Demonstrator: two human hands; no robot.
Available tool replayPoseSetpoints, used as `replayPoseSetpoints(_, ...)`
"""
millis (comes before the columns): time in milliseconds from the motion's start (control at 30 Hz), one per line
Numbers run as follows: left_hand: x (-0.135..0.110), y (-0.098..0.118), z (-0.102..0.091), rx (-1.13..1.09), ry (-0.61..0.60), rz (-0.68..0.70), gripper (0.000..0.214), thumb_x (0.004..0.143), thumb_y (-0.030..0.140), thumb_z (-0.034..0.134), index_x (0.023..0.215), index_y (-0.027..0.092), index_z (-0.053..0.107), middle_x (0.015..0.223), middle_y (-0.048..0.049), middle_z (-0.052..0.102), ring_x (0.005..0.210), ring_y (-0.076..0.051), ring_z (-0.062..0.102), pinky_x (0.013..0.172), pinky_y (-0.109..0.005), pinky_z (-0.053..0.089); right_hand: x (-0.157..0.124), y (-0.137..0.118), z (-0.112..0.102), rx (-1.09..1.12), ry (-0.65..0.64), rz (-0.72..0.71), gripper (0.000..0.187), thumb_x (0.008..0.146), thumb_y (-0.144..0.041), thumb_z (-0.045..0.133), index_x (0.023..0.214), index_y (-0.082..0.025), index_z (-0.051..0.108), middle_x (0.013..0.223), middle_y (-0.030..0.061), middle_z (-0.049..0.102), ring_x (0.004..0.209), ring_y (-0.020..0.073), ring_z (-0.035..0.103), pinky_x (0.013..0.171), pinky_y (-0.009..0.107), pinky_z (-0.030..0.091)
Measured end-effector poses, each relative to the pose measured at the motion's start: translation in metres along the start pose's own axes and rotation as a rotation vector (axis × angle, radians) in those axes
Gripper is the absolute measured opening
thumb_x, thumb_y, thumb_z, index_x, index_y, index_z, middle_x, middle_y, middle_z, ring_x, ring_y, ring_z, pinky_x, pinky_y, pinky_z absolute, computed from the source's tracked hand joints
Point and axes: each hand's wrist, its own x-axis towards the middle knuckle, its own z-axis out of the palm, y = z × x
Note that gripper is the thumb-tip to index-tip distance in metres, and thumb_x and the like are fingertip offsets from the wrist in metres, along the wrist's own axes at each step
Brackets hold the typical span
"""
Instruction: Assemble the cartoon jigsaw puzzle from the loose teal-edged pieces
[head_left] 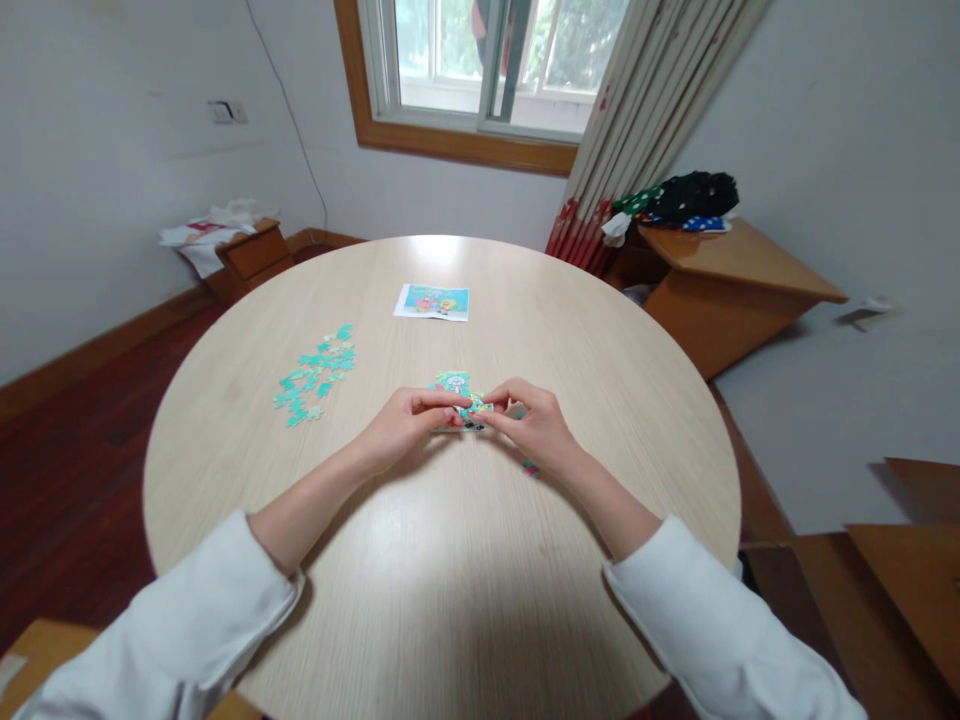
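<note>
Head view — both hands pinch puzzle piece [475,407]; print on it unreadable.

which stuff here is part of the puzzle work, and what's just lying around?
In use:
- left hand and right hand, pinching a puzzle piece between them
- joined puzzle section just behind the fingers
- pile of loose pieces
- reference picture
- round table

Lying about:
- dark polka-dot cloth on the side desk
- small cabinet with papers
- curtain
</note>
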Motion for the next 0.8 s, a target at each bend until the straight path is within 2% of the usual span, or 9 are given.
replayPoseSetpoints(233,0.001,0.001,-0.001,0.218,0.009,0.096,0.021,0.067,0.015,0.060,0.080,0.015,0.076,0.074,-0.0045,0.070,0.069,-0.015,0.061,0.076,-0.033,0.050,0.002,0.000,-0.001,0.003,-0.034,0.017,0.021,0.087,-0.033,0.056,0.077,-0.019,0.067,0.074,0.0037,0.067,0.069,0.0142,0.059,0.066,0.028,0.043)
replayPoseSetpoints(400,-0.001,0.006,0.002,0.313,-0.049,0.121,0.025,0.066,0.012,0.056,0.079,0.016,0.076,0.073,-0.0039,0.070,0.072,-0.016,0.061,0.077,-0.033,0.050,0.003,-0.004,0.002,0.042,-0.109,0.065,0.016,0.082,-0.033,0.060,0.079,-0.019,0.068,0.078,0.0045,0.069,0.074,0.0150,0.059,0.069,0.029,0.044)
replayPoseSetpoints(533,-0.002,0.007,0.002,0.275,-0.043,0.116,0.023,0.065,0.012,0.057,0.079,0.016,0.075,0.068,-0.0021,0.067,0.069,-0.015,0.062,0.076,-0.033,0.051,0.006,-0.005,-0.002,0.117,-0.118,0.207,0.019,0.077,-0.035,0.062,0.073,-0.018,0.067,0.073,0.0037,0.067,0.068,0.0143,0.056,0.065,0.029,0.042)
replayPoseSetpoints(667,0.000,0.002,0.000,0.264,0.027,0.138,0.021,0.065,0.013,0.056,0.079,0.015,0.072,0.066,-0.0013,0.066,0.067,-0.015,0.062,0.076,-0.033,0.051,0.012,0.004,-0.013,0.183,-0.058,0.397,0.024,0.073,-0.039,0.062,0.067,-0.017,0.062,0.063,0.0012,0.059,0.058,0.0122,0.049,0.057,0.027,0.038)
replayPoseSetpoints(800,0.003,-0.002,-0.003,0.338,0.128,0.201,0.020,0.063,0.011,0.051,0.073,0.015,0.068,0.073,-0.0035,0.069,0.072,-0.015,0.064,0.075,-0.031,0.052,0.015,0.016,-0.018,0.083,-0.051,0.508,0.022,0.073,-0.036,0.059,0.063,-0.017,0.056,0.055,-0.0015,0.051,0.052,0.0108,0.043,0.052,0.026,0.032)
